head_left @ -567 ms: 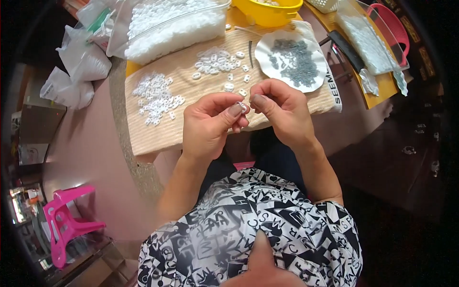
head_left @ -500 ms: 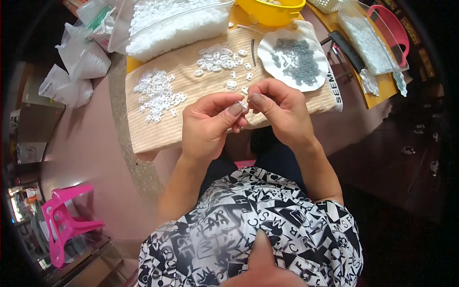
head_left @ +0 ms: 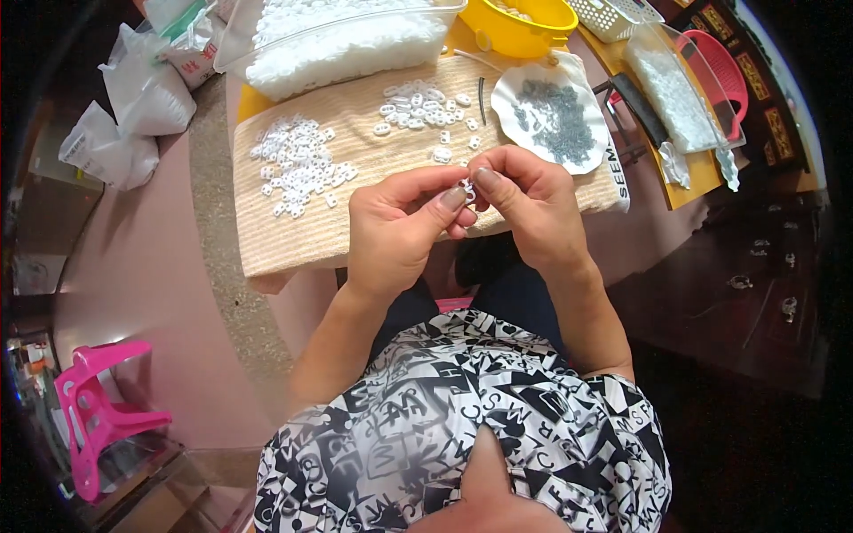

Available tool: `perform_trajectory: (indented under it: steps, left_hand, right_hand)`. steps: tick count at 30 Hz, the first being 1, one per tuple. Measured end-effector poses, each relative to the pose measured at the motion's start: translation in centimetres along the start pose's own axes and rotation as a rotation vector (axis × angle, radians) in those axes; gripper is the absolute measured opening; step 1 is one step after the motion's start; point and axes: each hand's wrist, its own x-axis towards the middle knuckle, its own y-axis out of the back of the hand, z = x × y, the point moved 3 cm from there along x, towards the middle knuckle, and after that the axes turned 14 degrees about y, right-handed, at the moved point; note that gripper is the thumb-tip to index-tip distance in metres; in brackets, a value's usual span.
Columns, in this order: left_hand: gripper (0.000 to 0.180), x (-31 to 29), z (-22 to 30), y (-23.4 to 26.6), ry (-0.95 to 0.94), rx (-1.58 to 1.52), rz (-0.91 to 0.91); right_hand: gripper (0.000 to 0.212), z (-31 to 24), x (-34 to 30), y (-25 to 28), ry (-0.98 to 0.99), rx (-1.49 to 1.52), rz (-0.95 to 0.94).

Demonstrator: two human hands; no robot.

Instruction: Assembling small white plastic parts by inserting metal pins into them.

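Observation:
My left hand (head_left: 400, 226) pinches a small white plastic piece (head_left: 468, 188) between thumb and fingertips, over the table's near edge. Against the same piece, the thumb and forefinger of my right hand (head_left: 538, 200) are pressed together; whether they hold a separate tiny part is hidden. Just beyond my fingers lie a few loose white pieces with holes (head_left: 442, 155). A pile of small white two-holed pieces (head_left: 298, 164) spreads on the left of the towel, and a group of white oval pieces (head_left: 418, 105) sits mid-table. Small grey parts (head_left: 564, 124) cover a white scalloped dish (head_left: 515, 127) at the right.
A striped beige towel (head_left: 267, 240) covers the table. At the back stand a clear bin (head_left: 346, 53) of white pieces and a yellow basin (head_left: 520, 31). A dark thin strip (head_left: 482, 100) lies by the dish. Plastic bags (head_left: 147, 98) and a pink stool (head_left: 98, 409) are at left.
The view has shifted slightly, so the table's things appear a little further right. Both hands stay together, their fingertips turned a bit around the white piece.

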Motion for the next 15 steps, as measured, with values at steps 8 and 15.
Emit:
perform_trajectory:
  steps: [8, 15]
  left_hand:
    - [0.019, 0.11, -0.01, 0.02, -0.013, -0.004, 0.006]
    - [0.019, 0.30, -0.04, 0.20, -0.012, 0.016, 0.020]
  right_hand:
    - [0.015, -0.17, 0.05, -0.01, 0.009, -0.045, -0.020]
    - [0.015, -0.06, 0.12, -0.02, 0.018, -0.042, -0.023]
